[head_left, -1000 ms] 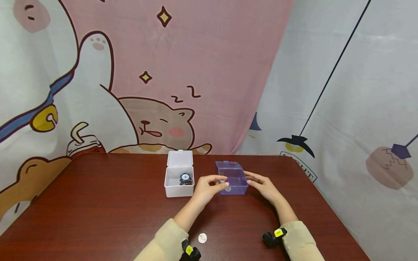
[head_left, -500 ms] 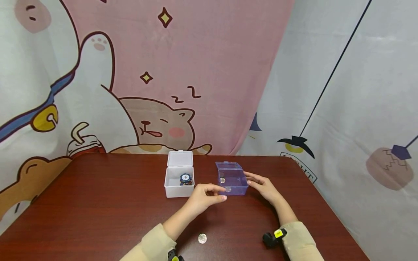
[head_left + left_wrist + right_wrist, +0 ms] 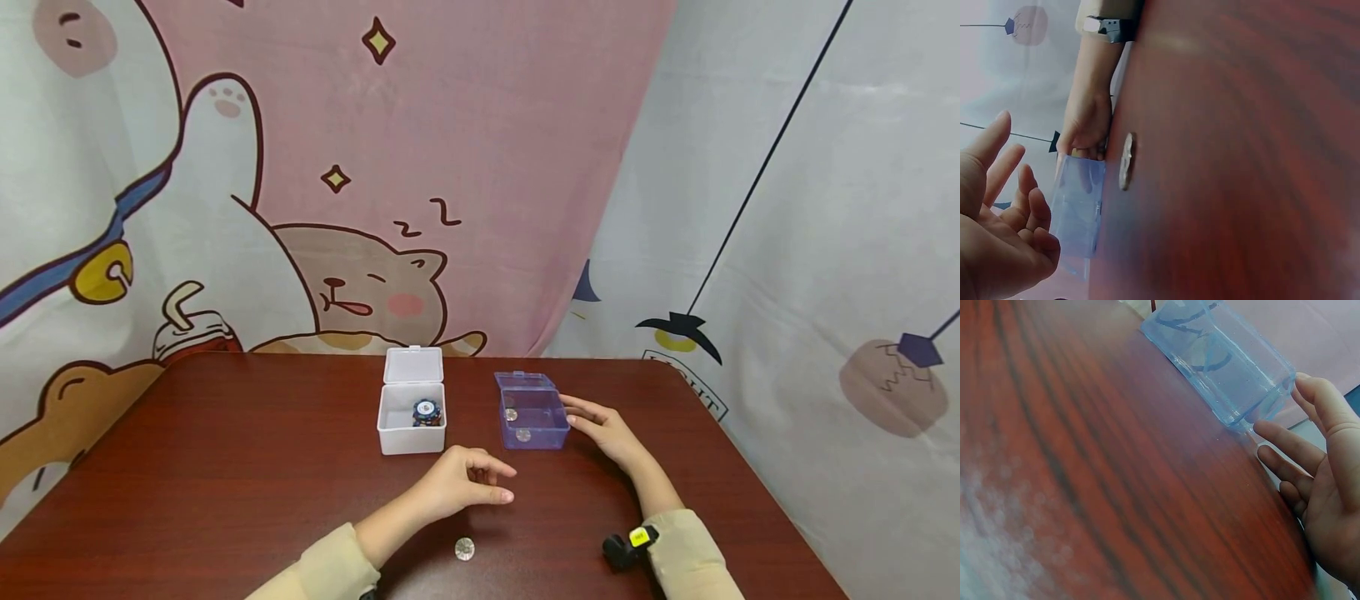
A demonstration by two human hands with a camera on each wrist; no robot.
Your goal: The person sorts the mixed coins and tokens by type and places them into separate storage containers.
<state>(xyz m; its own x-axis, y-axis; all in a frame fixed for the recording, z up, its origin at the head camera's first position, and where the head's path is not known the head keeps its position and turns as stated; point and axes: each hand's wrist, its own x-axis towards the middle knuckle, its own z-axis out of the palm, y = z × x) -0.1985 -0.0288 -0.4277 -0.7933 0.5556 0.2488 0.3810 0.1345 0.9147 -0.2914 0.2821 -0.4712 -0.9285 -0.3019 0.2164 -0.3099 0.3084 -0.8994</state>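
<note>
My left hand (image 3: pixel 461 483) hovers over the table with thumb and fingers apart, nothing between them. A clear, round, faceted piece (image 3: pixel 464 548) lies on the wood below it, and also appears as a thin disc (image 3: pixel 1127 161) in the left wrist view. The lidded see-through purple box (image 3: pixel 553 437) stands with its lid back; two similar clear pieces (image 3: pixel 511 414) show in it. Against the box's right side, my right hand (image 3: pixel 607 429) rests its fingertips, fingers fairly straight, as the right wrist view shows with the box wall (image 3: pixel 1222 362).
A white box (image 3: pixel 412 442) with raised lid stands left of the purple one, holding a stack of dark blue poker chips (image 3: pixel 427 408). Both are on the brown table (image 3: pixel 262 467), near its back edge. Behind hangs a printed cloth (image 3: pixel 525 167).
My left hand has drawn back from the purple box, down and left toward the loose piece, its fingers spreading; the piece near its fingertips now shows inside the box. My right hand stayed put.
</note>
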